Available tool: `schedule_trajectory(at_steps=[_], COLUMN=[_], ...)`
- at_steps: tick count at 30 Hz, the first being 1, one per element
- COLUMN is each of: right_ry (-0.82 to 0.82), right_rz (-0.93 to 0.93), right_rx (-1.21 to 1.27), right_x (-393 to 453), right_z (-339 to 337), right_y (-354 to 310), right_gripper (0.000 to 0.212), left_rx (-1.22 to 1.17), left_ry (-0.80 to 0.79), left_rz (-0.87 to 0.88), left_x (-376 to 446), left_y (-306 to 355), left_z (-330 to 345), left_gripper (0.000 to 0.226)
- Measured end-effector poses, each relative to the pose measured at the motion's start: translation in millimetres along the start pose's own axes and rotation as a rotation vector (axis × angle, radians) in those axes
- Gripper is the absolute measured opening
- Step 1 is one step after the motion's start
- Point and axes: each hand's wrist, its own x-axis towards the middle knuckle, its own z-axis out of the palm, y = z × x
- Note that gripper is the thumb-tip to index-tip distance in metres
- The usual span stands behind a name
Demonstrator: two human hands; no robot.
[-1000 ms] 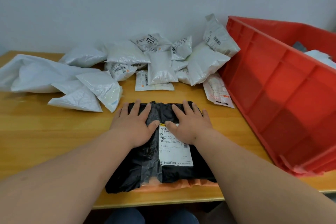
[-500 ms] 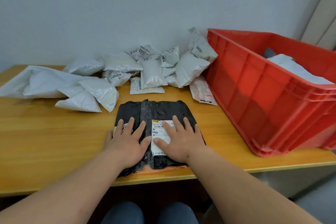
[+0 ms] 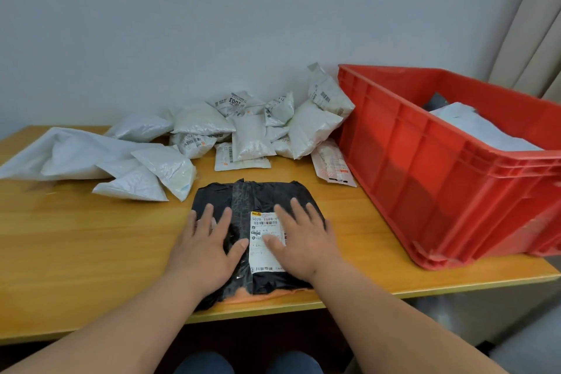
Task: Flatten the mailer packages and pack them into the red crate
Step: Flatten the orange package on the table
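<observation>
A black mailer package [image 3: 258, 197] with a white shipping label lies at the table's front edge. My left hand [image 3: 206, 249] presses flat on its left half, fingers straight. My right hand [image 3: 303, 240] presses flat on its right half, partly covering the label. An orange strip shows under the package's near edge. The red crate [image 3: 425, 179] stands to the right, with white and grey mailers [image 3: 479, 130] inside. A pile of several white mailer packages [image 3: 252, 130] lies behind the black one.
The wooden table [image 3: 76, 240] reaches left, where a large flat white mailer [image 3: 60, 155] and two smaller white ones [image 3: 151, 176] lie. A flat labelled mailer [image 3: 332, 165] rests beside the crate's wall. A curtain hangs at the far right.
Both hands have slid toward me along the black package, from its far part to its near half. The camera has pulled back, showing more of the crate.
</observation>
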Motion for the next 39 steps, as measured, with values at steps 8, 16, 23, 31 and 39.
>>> schedule_trajectory(at_steps=[8,16,23,31,39], right_ry=[-0.153,-0.205,-0.274,0.073,0.648], right_rz=[0.467,0.515,0.485,0.255,-0.019], right_rx=[0.143,0.317,0.598,0.727,0.588], right_x=[-3,0,-16,-18,-14], right_z=[-35,-40,-53,-92,-200], right_y=[15,9,15,0,5], right_gripper=[0.038,0.050,0.034,0.054,0.072], left_rx=[-0.374,-0.747,-0.939,-1.010,-0.881], left_ry=[0.022,-0.006,-0.211,0.111,0.610], left_rz=[-0.412,-0.530,-0.649,-0.376,0.074], left_x=[11,6,-14,-10,-8], left_y=[-14,-21,-20,-4,83], left_z=[-33,-40,-55,-97,-180], left_gripper=[0.056,0.027,0.020,0.046,0.090])
